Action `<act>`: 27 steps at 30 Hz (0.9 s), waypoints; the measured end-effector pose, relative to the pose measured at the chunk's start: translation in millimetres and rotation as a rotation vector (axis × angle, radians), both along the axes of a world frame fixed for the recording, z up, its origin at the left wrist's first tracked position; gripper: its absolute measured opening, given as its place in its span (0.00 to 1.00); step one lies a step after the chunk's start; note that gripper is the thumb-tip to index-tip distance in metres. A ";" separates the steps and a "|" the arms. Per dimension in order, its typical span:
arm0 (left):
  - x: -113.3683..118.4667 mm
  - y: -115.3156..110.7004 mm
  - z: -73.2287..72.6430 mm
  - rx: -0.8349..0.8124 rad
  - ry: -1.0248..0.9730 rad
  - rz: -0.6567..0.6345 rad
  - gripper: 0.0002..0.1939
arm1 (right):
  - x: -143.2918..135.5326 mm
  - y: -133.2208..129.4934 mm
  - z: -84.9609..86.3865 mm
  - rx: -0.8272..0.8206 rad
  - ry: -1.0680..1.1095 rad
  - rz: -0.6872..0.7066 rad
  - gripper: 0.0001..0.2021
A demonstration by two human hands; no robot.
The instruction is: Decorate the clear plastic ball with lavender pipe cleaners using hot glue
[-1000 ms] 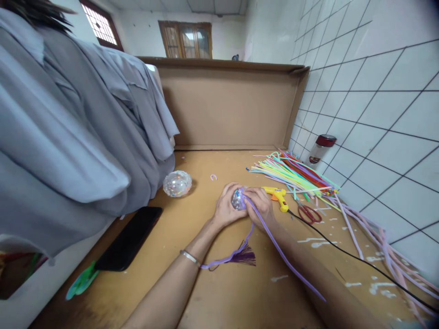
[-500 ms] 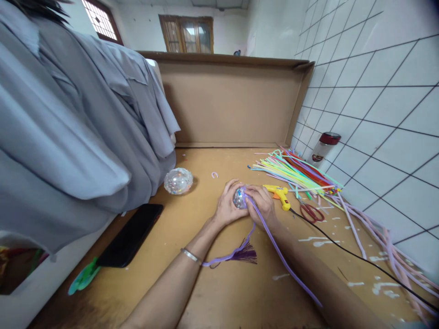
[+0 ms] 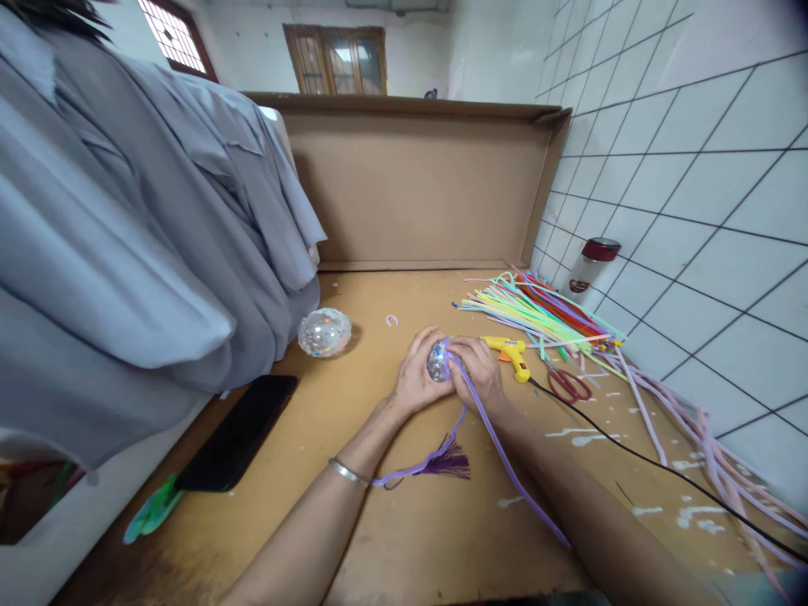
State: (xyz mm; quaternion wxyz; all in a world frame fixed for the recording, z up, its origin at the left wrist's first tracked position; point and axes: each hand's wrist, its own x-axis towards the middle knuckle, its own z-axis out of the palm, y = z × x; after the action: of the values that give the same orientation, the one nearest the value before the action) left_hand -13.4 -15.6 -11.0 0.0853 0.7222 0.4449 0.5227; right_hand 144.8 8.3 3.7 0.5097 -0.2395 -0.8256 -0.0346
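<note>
My left hand (image 3: 415, 376) is wrapped round a small clear, shiny ball (image 3: 437, 362) with coloured bits in it. A purple pipe cleaner (image 3: 498, 446) lies against the ball's right side, pinched there by the fingers of my right hand (image 3: 478, 370). Its long tail runs down along my right forearm. Below the hands, another purple length ends near my left wrist, beside a dark purple tassel (image 3: 449, 463). My fingers hide part of the ball, so how the strand is fixed to it cannot be seen.
A larger clear ball (image 3: 324, 332) and a black phone (image 3: 238, 433) lie to the left. On the right are a yellow glue gun (image 3: 512, 355) with a black cord, red-handled scissors (image 3: 569, 385), bundled pipe cleaners (image 3: 536, 311) and a red-lidded jar (image 3: 590, 268). Cardboard (image 3: 417, 185) stands behind.
The view has shifted slightly. My hands keep their hold on the ball and strand, and the purple tail's free end has drawn a little up and to the left.
</note>
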 end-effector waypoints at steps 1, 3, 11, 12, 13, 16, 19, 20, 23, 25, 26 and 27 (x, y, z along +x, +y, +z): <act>0.2 -0.2 0.3 -0.007 0.001 0.001 0.35 | 0.1 -0.1 0.1 -0.006 -0.003 0.000 0.12; 0.6 -0.3 0.4 -0.024 0.002 0.007 0.35 | 0.3 -0.2 0.2 -0.015 -0.005 -0.001 0.11; 1.0 -1.8 0.9 0.032 0.137 0.175 0.33 | 0.4 -0.3 -0.3 -0.020 -0.016 -0.030 0.10; 0.8 -2.0 1.5 0.046 0.164 0.192 0.32 | 0.4 -0.4 -0.2 -0.022 -0.014 -0.027 0.10; 0.5 -2.2 2.0 0.063 0.184 0.202 0.32 | 0.5 -0.5 -0.1 -0.023 -0.010 -0.023 0.10; -0.6 -1.6 2.7 0.120 0.202 0.188 0.31 | 0.6 -0.9 0.4 -0.022 -0.001 -0.012 0.11; -1.4 0.1 2.1 0.153 0.185 0.147 0.31 | 0.6 -1.4 1.2 -0.033 -0.003 -0.018 0.11; -1.6 0.7 1.8 0.151 0.181 0.138 0.31 | 0.5 -1.6 1.5 -0.040 -0.003 -0.019 0.11; -2.1 1.6 1.5 0.134 0.173 0.129 0.31 | 0.5 -1.8 2.3 -0.051 0.002 -0.013 0.12; -2.2 1.4 1.7 0.126 0.165 0.116 0.31 | 0.5 -1.6 2.5 -0.050 0.006 -0.008 0.12; -2.1 1.1 1.8 0.122 0.161 0.111 0.31 | 0.5 -1.5 2.4 -0.050 0.006 -0.007 0.12; -1.9 0.7 2.0 0.115 0.159 0.108 0.31 | 0.5 -1.4 2.2 -0.051 0.005 -0.007 0.12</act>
State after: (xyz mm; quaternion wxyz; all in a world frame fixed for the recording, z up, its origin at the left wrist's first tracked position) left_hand -15.3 -14.9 -9.0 -0.0202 0.7402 0.4577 0.4921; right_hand 145.4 6.9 6.0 0.5052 -0.2552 -0.8243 -0.0148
